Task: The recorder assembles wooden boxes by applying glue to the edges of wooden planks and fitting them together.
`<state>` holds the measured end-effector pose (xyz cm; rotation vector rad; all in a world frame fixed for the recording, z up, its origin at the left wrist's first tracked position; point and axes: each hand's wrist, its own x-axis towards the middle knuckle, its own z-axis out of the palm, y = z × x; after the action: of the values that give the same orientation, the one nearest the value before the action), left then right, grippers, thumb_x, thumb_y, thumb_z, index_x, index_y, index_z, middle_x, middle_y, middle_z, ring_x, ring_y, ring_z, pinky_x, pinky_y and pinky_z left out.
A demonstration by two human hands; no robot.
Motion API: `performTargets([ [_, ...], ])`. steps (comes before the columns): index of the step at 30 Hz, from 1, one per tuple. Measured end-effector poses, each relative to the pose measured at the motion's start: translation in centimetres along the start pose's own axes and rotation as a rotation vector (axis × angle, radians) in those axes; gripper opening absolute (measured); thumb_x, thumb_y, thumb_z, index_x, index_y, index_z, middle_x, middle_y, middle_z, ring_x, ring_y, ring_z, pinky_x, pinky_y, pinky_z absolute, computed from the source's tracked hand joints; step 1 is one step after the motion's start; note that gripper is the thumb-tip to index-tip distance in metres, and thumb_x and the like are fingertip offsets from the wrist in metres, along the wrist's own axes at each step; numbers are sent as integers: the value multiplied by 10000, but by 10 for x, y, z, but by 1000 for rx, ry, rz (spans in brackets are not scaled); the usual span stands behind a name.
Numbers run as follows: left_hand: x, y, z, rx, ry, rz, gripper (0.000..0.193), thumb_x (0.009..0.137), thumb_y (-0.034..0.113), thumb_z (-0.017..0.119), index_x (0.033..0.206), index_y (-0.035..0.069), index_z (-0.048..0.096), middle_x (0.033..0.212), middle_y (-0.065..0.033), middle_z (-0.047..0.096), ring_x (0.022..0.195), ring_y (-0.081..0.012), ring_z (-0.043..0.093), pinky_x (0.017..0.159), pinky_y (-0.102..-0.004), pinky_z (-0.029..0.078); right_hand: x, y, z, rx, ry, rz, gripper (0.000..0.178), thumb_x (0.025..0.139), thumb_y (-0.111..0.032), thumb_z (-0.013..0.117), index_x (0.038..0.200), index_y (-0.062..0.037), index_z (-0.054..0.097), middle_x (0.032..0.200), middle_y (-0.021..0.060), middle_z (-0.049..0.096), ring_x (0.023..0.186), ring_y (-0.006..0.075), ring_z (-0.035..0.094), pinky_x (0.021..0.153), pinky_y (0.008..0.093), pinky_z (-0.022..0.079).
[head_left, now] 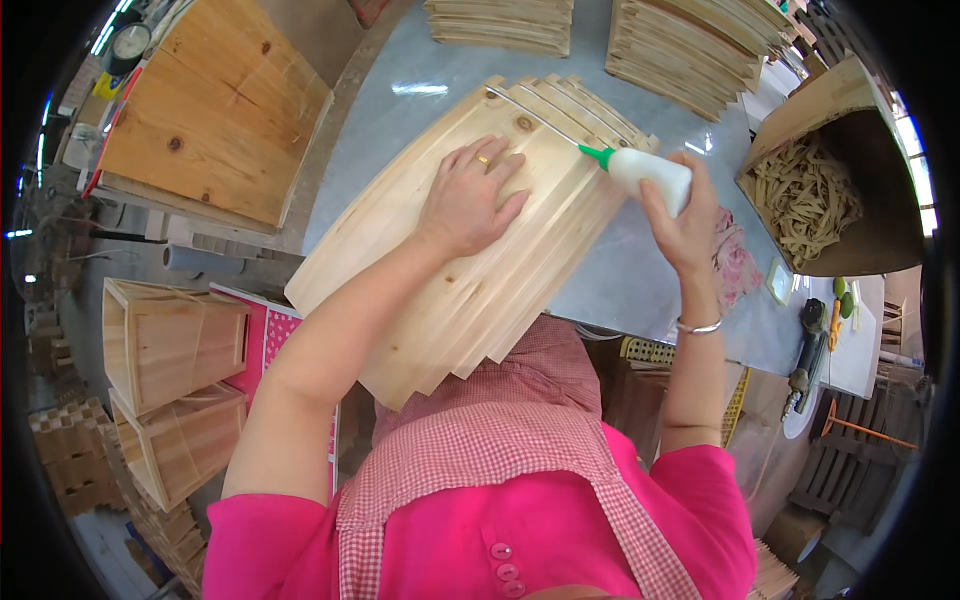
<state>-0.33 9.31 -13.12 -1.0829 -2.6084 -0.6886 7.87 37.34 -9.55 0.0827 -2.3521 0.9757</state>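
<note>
A stepped stack of pale wooden panels (pixel 440 290) lies aslant on the grey tabletop, its near end jutting over the edge against my apron. My left hand (pixel 473 195) rests flat on the top panel, fingers spread. In my right hand (pixel 686 215) is a white glue bottle (pixel 648 178) with a green nozzle, tipped to the left. Its tip is at the grooved far ends of the panels, by the end of a white line of glue (pixel 535 115) that runs along one groove. More pale lines show on the stepped ends behind it.
More wooden panels (pixel 690 60) are stacked at the table's far side. To the right stand a cardboard box (pixel 870 185) of tan strips and a pink cloth (pixel 733 260). A large wooden board (pixel 215 110) leans at the left, above wooden crates (pixel 175 345).
</note>
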Motion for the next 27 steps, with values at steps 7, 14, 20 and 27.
performTargets([
  [7,-1,2,2,-1,8,3,426,895,329,625,1235,72,637,1362,-164,551,1328,-321,447,1102,-446,323,-56,20,21,498,370,566,366,900,-270,706,1108,-14,548,957,84,615,762,138,618,538,239,512],
  [14,-2,1,4,-2,12,25,422,894,316,631,1245,81,623,1369,-162,540,1316,-331,454,1094,-449,331,-54,26,38,387,455,540,368,919,-287,691,1121,-14,551,919,78,614,658,117,594,490,228,476],
  [20,-6,-6,10,33,30,29,418,917,342,600,1251,92,614,1375,-155,535,1303,-331,466,1083,-445,344,-79,4,34,416,359,532,377,896,-238,710,1123,16,547,981,106,613,793,155,633,511,259,535],
  [27,-4,-13,19,27,29,47,451,935,443,533,1250,133,623,1354,-135,555,1310,-304,465,1084,-464,329,-143,-66,43,445,169,528,367,898,-234,693,1121,15,543,1020,92,587,875,150,585,694,277,521],
])
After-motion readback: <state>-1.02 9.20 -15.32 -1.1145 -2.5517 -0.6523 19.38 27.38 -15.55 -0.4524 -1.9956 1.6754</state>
